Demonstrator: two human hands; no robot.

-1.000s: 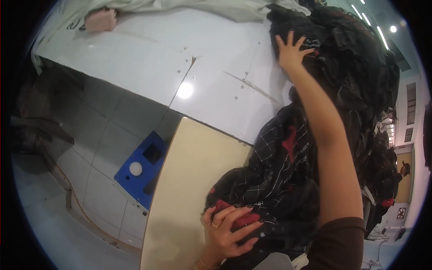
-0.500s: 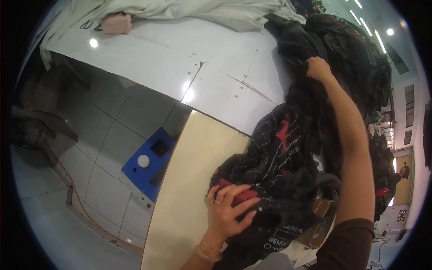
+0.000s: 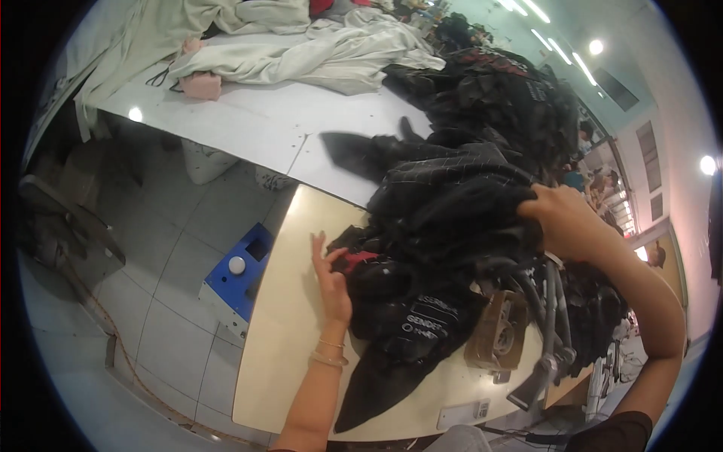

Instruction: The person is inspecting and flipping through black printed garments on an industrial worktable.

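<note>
A black garment (image 3: 452, 203) with thin white grid lines is bunched over the right part of the cream table. My right hand (image 3: 568, 222) is closed on its right edge. Under and in front of it lies more black cloth (image 3: 422, 324) with white print, one pointed end stretching toward the near table edge. At the left side of the pile, my left hand (image 3: 333, 282) is open, fingers stretched out beside a red patch (image 3: 358, 260); whether a fingertip touches the cloth is hard to tell.
A white table (image 3: 248, 124) adjoins at the back, bearing pale cloth (image 3: 324, 60), a pink item (image 3: 202, 85) and a large black garment heap (image 3: 504, 98). A brown box (image 3: 495, 331) and a grey metal machine arm (image 3: 553, 324) stand at right. Below left is a blue panel (image 3: 239, 271).
My right hand has come nearer from the far heap, dragging the black garment over the cream table. My left hand has lifted off the cloth and opened; the view has shifted.
</note>
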